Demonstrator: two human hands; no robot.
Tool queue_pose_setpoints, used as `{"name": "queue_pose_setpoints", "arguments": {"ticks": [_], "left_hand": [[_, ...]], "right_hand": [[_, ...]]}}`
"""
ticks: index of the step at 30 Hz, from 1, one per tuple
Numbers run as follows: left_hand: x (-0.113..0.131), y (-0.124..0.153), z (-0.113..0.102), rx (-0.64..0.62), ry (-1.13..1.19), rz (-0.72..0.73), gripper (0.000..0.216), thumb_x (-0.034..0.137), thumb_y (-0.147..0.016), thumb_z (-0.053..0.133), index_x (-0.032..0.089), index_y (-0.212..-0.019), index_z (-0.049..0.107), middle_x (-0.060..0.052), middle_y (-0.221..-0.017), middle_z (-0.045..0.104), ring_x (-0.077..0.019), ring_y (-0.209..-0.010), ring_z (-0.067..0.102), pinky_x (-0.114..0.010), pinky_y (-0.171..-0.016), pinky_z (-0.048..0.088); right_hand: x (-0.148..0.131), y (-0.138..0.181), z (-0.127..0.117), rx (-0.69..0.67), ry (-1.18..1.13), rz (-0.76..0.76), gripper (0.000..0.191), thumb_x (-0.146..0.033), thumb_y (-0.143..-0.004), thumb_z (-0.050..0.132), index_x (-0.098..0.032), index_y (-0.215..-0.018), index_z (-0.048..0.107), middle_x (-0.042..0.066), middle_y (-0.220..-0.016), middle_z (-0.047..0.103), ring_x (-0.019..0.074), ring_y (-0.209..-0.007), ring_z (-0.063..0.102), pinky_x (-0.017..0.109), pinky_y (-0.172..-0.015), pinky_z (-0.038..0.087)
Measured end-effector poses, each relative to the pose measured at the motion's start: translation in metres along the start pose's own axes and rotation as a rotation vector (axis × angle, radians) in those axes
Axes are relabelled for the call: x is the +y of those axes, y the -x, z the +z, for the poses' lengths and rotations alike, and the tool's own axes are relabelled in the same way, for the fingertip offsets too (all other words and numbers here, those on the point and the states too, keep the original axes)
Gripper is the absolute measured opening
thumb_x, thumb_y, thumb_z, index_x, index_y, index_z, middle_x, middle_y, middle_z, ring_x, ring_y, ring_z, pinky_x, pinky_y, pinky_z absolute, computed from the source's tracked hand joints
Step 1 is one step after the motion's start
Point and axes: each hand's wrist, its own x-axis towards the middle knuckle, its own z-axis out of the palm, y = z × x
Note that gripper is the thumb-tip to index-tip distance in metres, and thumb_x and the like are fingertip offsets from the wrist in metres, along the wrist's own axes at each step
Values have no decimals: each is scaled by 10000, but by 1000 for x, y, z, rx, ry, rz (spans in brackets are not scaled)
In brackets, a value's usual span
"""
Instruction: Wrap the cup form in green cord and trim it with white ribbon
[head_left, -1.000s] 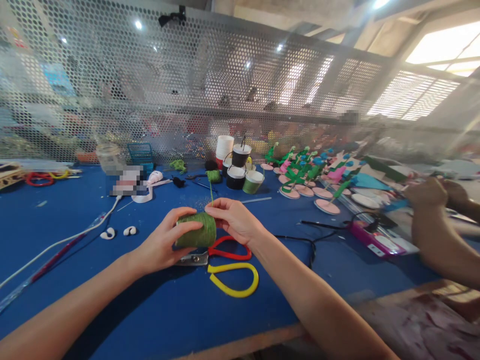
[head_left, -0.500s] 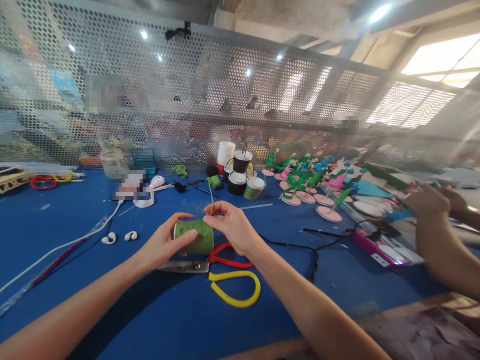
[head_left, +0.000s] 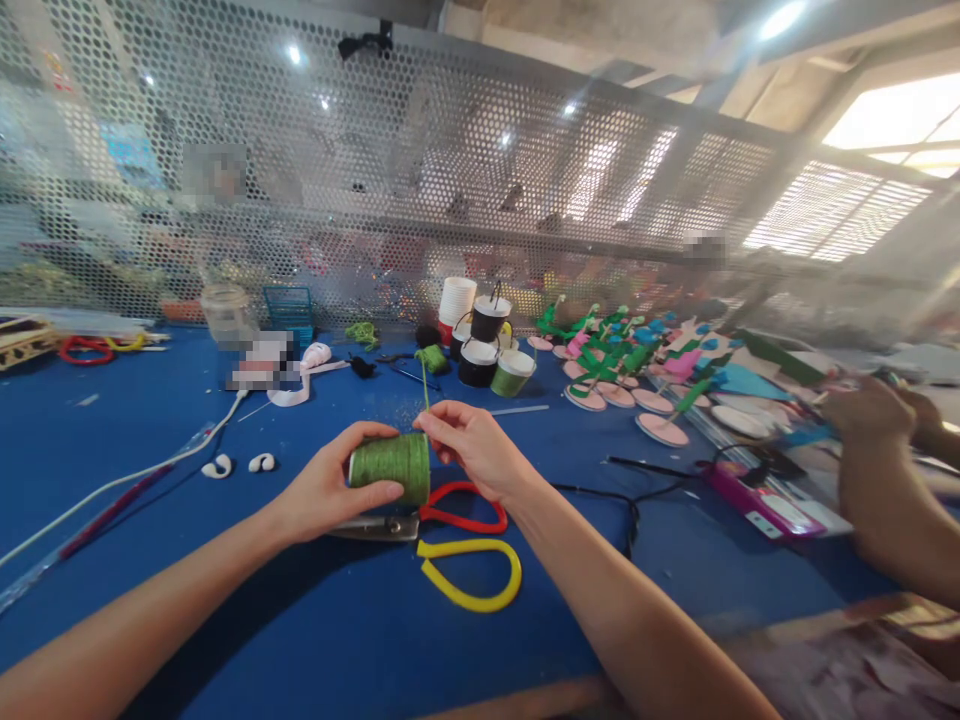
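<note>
My left hand (head_left: 341, 480) grips a small cup (head_left: 390, 468) lying on its side, closely wound with green yarn; a white edge shows at its end. At the cup's right end, my right hand (head_left: 465, 445) pinches a strand of green yarn (head_left: 426, 388). This strand runs back to a green yarn ball (head_left: 433, 359). Beneath the hands lie large scissors (head_left: 472, 575) with one red and one yellow handle loop, their blades partly hidden by my left hand.
Behind stand black and green small buckets (head_left: 478, 363) and a stack of white cups (head_left: 457, 298). Several green-and-pink craft figures (head_left: 592, 375) stand to the right, near a purple power strip (head_left: 761, 500). Another person's hand (head_left: 870, 405) works at far right. White earbuds (head_left: 217, 466) lie left.
The cup has turned slightly in my left hand, and my left thumb has shifted lower on it. My right hand has moved slightly right, still pinching the strand. The view has shifted a little.
</note>
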Motion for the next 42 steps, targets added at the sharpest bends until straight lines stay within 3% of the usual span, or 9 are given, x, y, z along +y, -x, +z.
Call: {"name": "queue_pose_setpoints", "arguments": {"ticks": [9,18,24,28,36,39,42], "left_hand": [[1,1,-1,-13,-34,97,405,337,-692,626,186,-1038,481,-48,-996,560,-191,-845,544,-256,-638,452],[0,1,0,-41,-12,49,446,365,-678,635,188,-1053,470,-27,-900,574,-167,-734,551,-278,-647,467],[-2,1,1,-69,-32,33,442,401,-674,629,178,-1018,464,-15,-852,556,-156,-701,537,-280,-629,467],[-7,2,3,-51,-58,104,423,396,-654,658,180,-948,444,1,-807,539,-148,-676,538,-276,-608,469],[-11,2,5,-38,-214,308,463,363,-709,635,189,-1110,484,-109,-1128,577,-256,-1049,540,-388,-893,429],[-9,1,2,-34,-263,287,419,389,-720,619,184,-1076,535,-88,-1033,612,-236,-951,577,-362,-838,459],[-9,-1,-1,21,-234,253,425,408,-729,602,175,-1078,537,-74,-988,612,-206,-864,590,-323,-771,485]], "right_hand": [[3,-2,-1,27,11,0,350,-468,-534,724,-172,-643,572,-72,-520,464,65,-452,375,236,-453,288],[0,-3,-2,24,71,-79,249,-424,-628,660,-181,-680,643,-46,-555,493,81,-508,379,241,-482,281],[-8,-14,8,-111,127,-99,160,-335,-620,662,-177,-645,650,-45,-577,547,83,-546,421,245,-550,315],[-12,-26,14,-200,182,-100,128,-295,-631,650,-171,-612,628,-65,-518,523,71,-506,418,235,-536,324],[-11,-52,27,-264,384,18,138,-191,-619,677,-156,-502,611,-46,-462,557,70,-451,456,216,-478,346],[-16,-56,14,-186,420,19,128,-173,-664,635,-156,-538,621,-24,-480,576,76,-415,469,214,-423,330],[-23,-54,-17,16,452,-25,79,-161,-703,579,-165,-639,623,-37,-494,543,69,-418,461,203,-418,332]]}}
